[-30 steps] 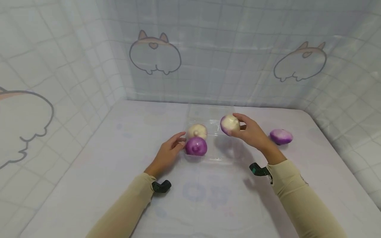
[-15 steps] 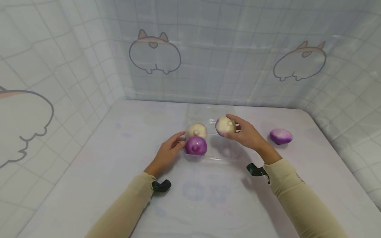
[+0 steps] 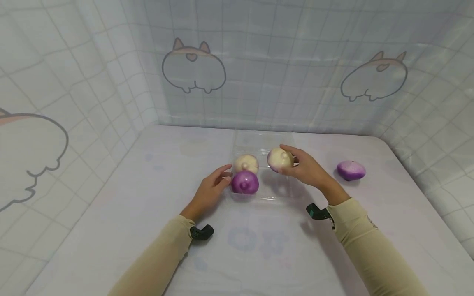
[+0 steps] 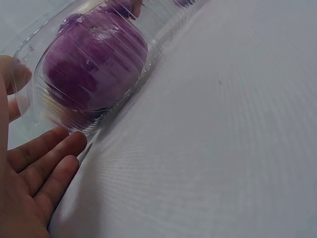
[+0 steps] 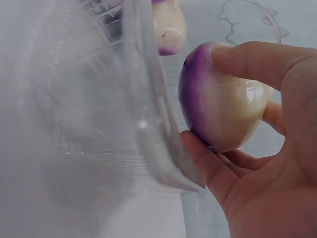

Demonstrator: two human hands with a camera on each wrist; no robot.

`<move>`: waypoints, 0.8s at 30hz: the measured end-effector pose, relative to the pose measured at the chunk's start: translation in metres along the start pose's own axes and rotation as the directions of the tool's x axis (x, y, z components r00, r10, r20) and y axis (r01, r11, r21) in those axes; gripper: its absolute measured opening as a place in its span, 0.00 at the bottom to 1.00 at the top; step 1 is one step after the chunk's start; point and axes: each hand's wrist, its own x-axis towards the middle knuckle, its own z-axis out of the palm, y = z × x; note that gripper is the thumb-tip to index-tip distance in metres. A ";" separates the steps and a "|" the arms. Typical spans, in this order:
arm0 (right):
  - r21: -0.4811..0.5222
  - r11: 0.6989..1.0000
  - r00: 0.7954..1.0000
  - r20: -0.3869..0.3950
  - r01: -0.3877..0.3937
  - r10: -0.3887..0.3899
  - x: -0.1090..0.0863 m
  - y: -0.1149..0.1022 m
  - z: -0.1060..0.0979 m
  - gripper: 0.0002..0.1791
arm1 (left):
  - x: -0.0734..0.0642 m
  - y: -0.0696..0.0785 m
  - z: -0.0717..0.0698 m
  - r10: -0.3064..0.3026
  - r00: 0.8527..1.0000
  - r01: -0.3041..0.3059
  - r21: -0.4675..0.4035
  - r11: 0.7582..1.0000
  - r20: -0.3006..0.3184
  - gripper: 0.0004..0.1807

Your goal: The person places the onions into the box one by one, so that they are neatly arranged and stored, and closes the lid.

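Note:
My right hand (image 3: 308, 167) holds a glossy purple-and-cream turnip (image 3: 278, 159) between thumb and fingers, its cream end facing up in the head view. It is over the right half of a clear plastic box (image 3: 273, 198); in the right wrist view the turnip (image 5: 223, 99) appears beside the box rim (image 5: 153, 144). Two turnips stand in the box's left half: a cream-topped one (image 3: 247, 162) behind and a purple-topped one (image 3: 244, 183) in front. My left hand (image 3: 209, 191) is at the box's left side, its fingers (image 4: 49, 171) fairly straight, fingertips right at the clear wall.
Another purple turnip (image 3: 351, 170) lies on the white cloth to the right of the box. The box's clear lid (image 3: 255, 139) extends behind it toward the back wall (image 3: 281, 82). A patterned side wall (image 3: 55, 164) rises at the left.
My right hand has moved left and slightly lower with the turnip, which has turned so that more of its cream end shows. My left hand has stayed at the box's side.

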 end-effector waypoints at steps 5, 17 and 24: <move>0.020 1.000 1.000 -0.011 -0.016 0.017 -0.001 0.002 0.001 0.46 | -0.001 -0.001 0.001 0.009 1.000 -0.009 -0.001 1.000 -0.004 0.24; -0.004 1.000 0.999 -0.022 -0.026 0.026 0.000 0.002 0.001 0.35 | -0.001 -0.001 0.001 0.007 1.000 -0.007 -0.019 1.000 0.004 0.25; -0.005 1.000 1.000 0.010 -0.028 0.028 0.002 -0.007 -0.003 0.35 | -0.001 0.001 0.000 0.004 1.000 -0.004 -0.023 1.000 0.008 0.25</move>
